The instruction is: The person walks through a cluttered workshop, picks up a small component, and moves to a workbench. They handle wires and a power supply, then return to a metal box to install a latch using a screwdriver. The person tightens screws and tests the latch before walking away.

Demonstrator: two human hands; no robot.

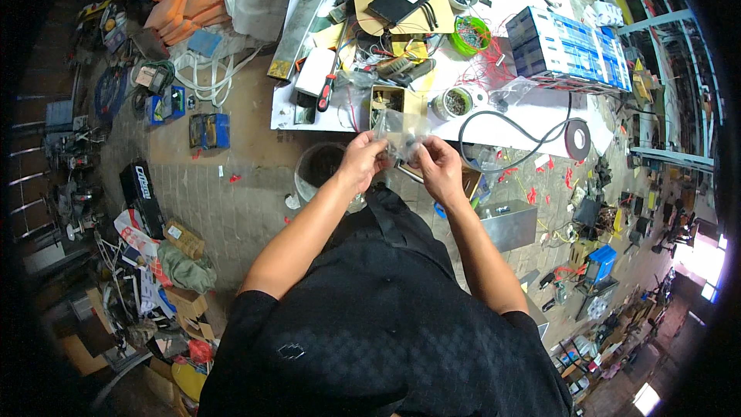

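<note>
Both hands meet in front of the white workbench (532,108), holding a small clear plastic bag (401,130) with dark small parts inside. My left hand (363,156) pinches the bag's left side, and my right hand (438,162) grips its right side and lower edge. The bag hangs just below the bench's near edge, above a small open box of parts (386,99). My forearms rise from the lower edge over my black shirt.
The bench holds a red-handled screwdriver (327,91), a green bowl of wires (471,35), a small round tin (454,102), blue-and-white boxes (571,46), a black cable (509,135) and a tape roll (577,139). A translucent bucket (316,168) stands below. Clutter covers the floor at left and right.
</note>
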